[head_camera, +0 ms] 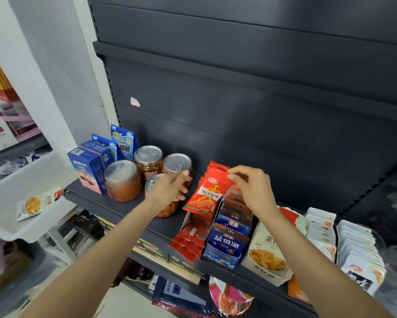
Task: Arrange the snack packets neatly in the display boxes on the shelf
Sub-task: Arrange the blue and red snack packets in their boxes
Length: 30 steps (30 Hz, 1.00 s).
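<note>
Up front, a red snack packet (207, 191) stands tilted at the head of a stack of like red packets (215, 167) in an open display box (188, 220) on the dark shelf (124, 208); the right hand (253, 188) pinches its top right corner between thumb and fingertips; the left hand (171, 189) hovers just to the packet's left, fingers loosely curled and holding nothing — it sits in front of the jars. More red packets (189, 241) lie loose at the box's front end, at the shelf edge. Just to the right stands a blue display box (226, 245) filled with blue packets; beyond it a cream box (267, 255) with a noodle picture; further right, rows of white packets (355, 244). Left of the hands, four foil-lidded jars (122, 180) cluster together, and blue cartons (89, 166) stand behind them near the shelf's left end. Off the shelf, to the left, a white bin (2, 198) holds one pale packet (38, 203).
</note>
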{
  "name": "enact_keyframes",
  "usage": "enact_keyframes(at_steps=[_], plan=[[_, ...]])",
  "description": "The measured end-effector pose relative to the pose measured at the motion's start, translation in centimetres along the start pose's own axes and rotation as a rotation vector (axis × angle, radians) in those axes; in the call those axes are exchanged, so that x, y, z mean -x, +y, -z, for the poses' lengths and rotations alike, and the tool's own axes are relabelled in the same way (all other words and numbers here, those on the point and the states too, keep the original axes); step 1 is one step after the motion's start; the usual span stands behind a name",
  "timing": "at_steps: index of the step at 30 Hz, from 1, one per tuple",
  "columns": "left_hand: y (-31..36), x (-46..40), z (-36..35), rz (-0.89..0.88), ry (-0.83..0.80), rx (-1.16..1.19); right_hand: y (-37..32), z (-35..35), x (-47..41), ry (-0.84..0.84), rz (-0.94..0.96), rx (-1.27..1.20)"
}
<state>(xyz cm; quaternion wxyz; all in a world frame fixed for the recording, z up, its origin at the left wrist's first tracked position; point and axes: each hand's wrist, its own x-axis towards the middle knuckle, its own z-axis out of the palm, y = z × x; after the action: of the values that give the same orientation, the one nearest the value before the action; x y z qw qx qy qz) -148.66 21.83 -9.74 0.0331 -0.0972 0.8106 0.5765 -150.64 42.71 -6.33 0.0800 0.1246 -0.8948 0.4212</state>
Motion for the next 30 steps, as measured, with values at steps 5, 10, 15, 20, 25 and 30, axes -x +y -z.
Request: enact_keyframes(at_steps=[5, 10, 15, 20, 25, 30], plan=[[1.3, 1.5, 0.6, 0.407, -0.163, 0.224, -1.2, 1.4, 0.2, 0.066, -0.035, -0.168], [1.1, 1.1, 1.3, 0.357, -0.275, 0.422, -1.9, 2.2, 0.9, 0.125, -0.053, -0.310], [0.0, 0.0, 2.7, 0.097, -0.198, 0.523, -2.4, 1.1, 2.3, 0.143, -0.180, -0.360], [-0.8, -0.1, 3.9, -0.201, -0.154, 0.383, -3.5, -1.7, 4.2, 0.125, -0.388, -0.565], [-2.1, -1.1, 4.9, -0.414, -0.194, 0.225, -3.3, -3.8, 5.8, 0.265, -0.346, -0.507], [-3.2, -1.8, 4.8, -0.371, -0.278, 0.264, -3.7, -4.2, 6.6, 0.282, -0.321, -0.542]])
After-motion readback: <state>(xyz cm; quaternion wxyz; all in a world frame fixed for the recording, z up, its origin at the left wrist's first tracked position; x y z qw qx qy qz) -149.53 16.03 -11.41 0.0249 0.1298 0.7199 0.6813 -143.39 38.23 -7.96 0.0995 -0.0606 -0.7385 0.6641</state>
